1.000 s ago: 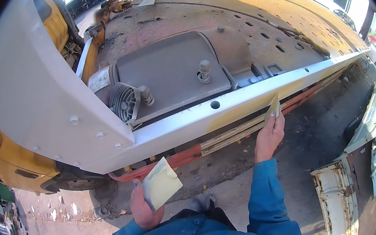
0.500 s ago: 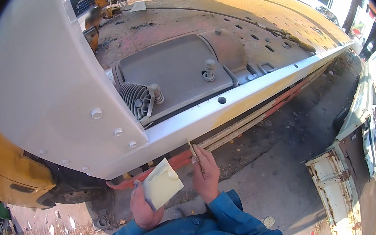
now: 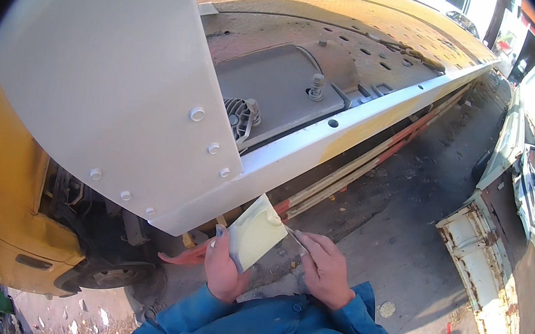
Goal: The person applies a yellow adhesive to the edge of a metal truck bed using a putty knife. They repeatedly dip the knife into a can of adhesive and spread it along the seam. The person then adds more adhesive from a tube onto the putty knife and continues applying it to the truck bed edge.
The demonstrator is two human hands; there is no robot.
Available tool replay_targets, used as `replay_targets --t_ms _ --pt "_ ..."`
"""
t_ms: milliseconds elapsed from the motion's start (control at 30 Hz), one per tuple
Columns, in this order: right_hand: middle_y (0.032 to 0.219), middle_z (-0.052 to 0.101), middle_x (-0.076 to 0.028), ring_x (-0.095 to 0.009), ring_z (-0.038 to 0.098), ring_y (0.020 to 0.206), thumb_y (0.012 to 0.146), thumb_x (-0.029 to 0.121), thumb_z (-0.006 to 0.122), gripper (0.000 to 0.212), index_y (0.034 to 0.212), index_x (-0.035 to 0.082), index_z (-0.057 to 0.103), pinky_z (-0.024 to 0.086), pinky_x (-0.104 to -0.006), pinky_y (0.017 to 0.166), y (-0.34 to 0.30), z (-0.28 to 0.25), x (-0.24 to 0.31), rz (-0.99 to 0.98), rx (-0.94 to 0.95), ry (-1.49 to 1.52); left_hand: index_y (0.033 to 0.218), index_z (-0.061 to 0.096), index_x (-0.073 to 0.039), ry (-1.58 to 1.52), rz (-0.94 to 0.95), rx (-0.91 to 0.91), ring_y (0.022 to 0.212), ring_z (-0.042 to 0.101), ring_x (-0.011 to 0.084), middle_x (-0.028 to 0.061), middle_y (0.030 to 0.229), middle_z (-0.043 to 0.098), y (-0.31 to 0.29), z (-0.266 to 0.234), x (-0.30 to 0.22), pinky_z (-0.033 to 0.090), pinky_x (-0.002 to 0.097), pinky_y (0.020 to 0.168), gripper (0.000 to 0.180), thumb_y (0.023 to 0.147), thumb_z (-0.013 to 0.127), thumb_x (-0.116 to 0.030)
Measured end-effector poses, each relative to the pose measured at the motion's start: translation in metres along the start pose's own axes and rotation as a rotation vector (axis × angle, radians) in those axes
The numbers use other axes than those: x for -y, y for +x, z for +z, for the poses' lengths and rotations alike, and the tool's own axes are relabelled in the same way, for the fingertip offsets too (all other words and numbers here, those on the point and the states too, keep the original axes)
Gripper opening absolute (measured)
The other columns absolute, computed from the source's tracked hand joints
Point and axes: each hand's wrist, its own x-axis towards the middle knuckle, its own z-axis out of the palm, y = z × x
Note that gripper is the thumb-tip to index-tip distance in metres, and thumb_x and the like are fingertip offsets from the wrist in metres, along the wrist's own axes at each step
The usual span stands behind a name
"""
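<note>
My left hand (image 3: 224,270) is closed round the lower left side of a flat mixing board (image 3: 249,239), which carries a pale yellow paste. A thicker lump of the paste (image 3: 270,218) sits near its far right edge. In my right hand (image 3: 327,272) I grip a thin putty knife (image 3: 295,236), whose blade meets the board's right edge at the paste. Both hands are in front of my blue jacket. Just beyond them runs a white-painted beam (image 3: 281,162) with yellowish patches. A white panel with bolts (image 3: 125,76) rises at the left.
A yellow vehicle cab (image 3: 12,236) with a dark wheel stands at the left. Red and tan rails (image 3: 352,181) run below the beam. Behind it lies a truck bed (image 3: 271,81) with a grey cover. Rusty white body panels (image 3: 477,279) lean at the right.
My right hand has drawn the putty knife back from near the beam to the board's edge. The board has shifted right, and the view has turned toward the white panel.
</note>
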Motion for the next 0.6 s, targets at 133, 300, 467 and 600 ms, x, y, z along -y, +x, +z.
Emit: replay_targets --t_ms 133,300,467,600 --pt "0.138 0.075 -0.019 -0.04 0.072 0.122 0.095 -0.004 0.073 0.048 0.143 -0.001 0.076 0.06 -0.0474 0.106 0.011 -0.022 0.008 -0.099 -0.208 -0.123 0.151 0.062 0.009 0.179 0.071 -0.085 0.127 0.076 0.0314 0.0201 0.143 0.075 -0.005 -0.007 0.019 0.059 0.0444 0.112 0.06 0.126 0.045 -0.043" --pt "0.145 0.071 -0.014 -0.037 0.066 0.132 0.092 -0.001 0.077 0.05 0.14 0.012 0.082 0.056 -0.0485 0.113 0.012 -0.006 0.02 -0.197 -0.048 -0.174 0.139 0.07 0.009 0.453 0.22 -0.052 0.118 0.075 0.025 0.0167 0.133 0.078 -0.024 0.003 0.025 0.058 0.0395 0.105 0.052 0.124 0.054 -0.038" --pt "0.141 0.073 -0.015 -0.036 0.067 0.129 0.094 0.0 0.074 0.048 0.139 0.011 0.081 0.057 -0.0477 0.112 0.009 -0.006 0.004 -0.321 0.238 -0.025 0.14 0.072 0.011 0.484 0.34 -0.202 0.115 0.073 0.0209 0.0166 0.133 0.079 -0.018 0.004 0.019 0.056 0.0356 0.101 0.06 0.124 0.049 -0.042" --pt "0.136 0.074 -0.017 -0.035 0.072 0.123 0.1 -0.003 0.07 0.044 0.142 0.005 0.078 0.059 -0.0432 0.108 0.016 -0.007 -0.032 -0.071 0.163 0.24 0.14 0.069 0.016 0.367 0.501 -0.305 0.119 0.076 0.0265 0.0216 0.134 0.078 -0.023 0.013 0.007 0.057 0.0386 0.105 0.069 0.121 0.054 -0.049"
